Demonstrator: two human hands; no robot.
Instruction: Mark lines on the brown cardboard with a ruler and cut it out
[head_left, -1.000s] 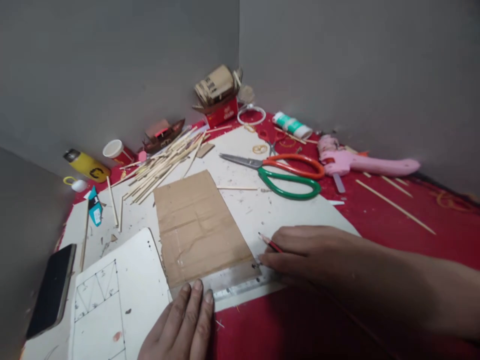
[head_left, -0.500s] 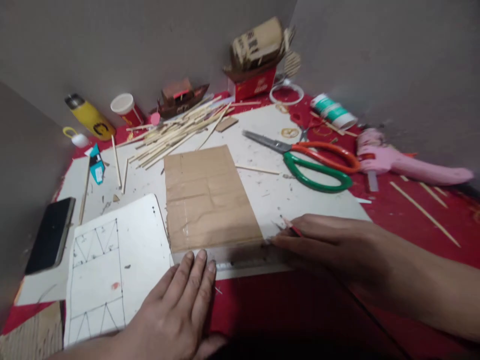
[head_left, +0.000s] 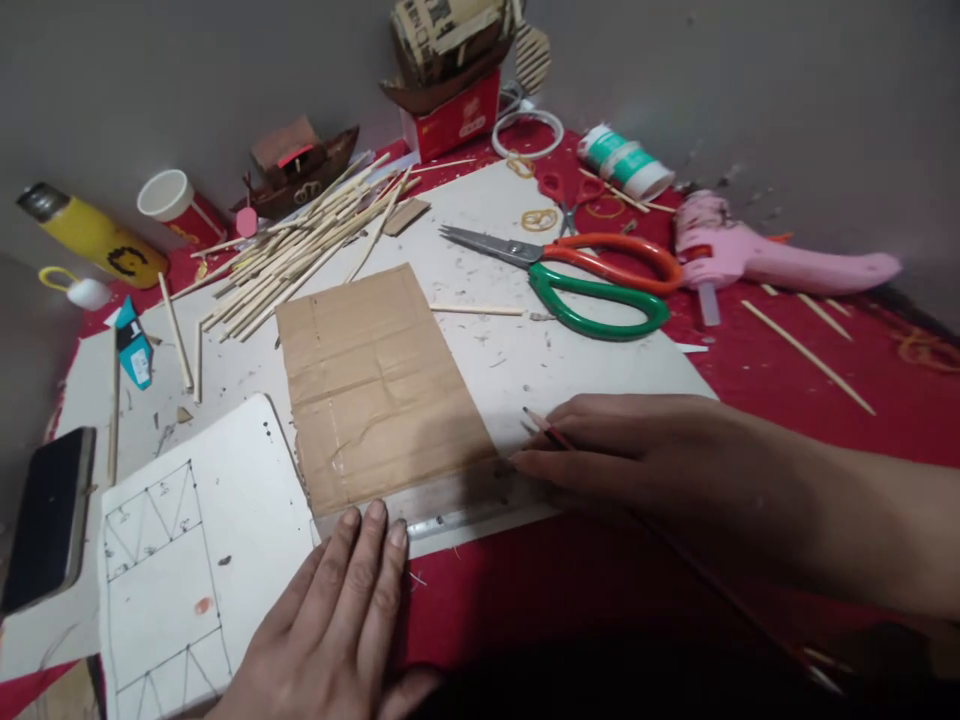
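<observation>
I have the brown cardboard sheet (head_left: 382,375) lying flat in front of me, on a pale board (head_left: 615,365) over the red surface (head_left: 457,610). My left hand (head_left: 337,610) is laid flat, fingers close together, their tips resting on the ruler (head_left: 431,526) along the cardboard sheet's near edge. My right hand (head_left: 607,450) is just beside the cardboard sheet's near right corner, with the pencil (head_left: 547,428) gripped between the fingers and its point clear of the cardboard. It covers the ruler's right end, so I can't tell whether it also presses there.

Compared with a second ago, my view has tipped down: more of my left hand shows, and a brown scrap (head_left: 64,693) has appeared at the near left of the cardboard sheet. My hands keep nearly the same pose, and the cardboard sheet hasn't noticeably moved among its neighbours. The notebook (head_left: 255,500) with drawn lines is still just left of it, the phone (head_left: 49,515) further left. The sticks (head_left: 307,245) lie beyond it, the big scissors (head_left: 517,250) beyond and to the right, and the pink glue gun (head_left: 750,255) well to its right.
</observation>
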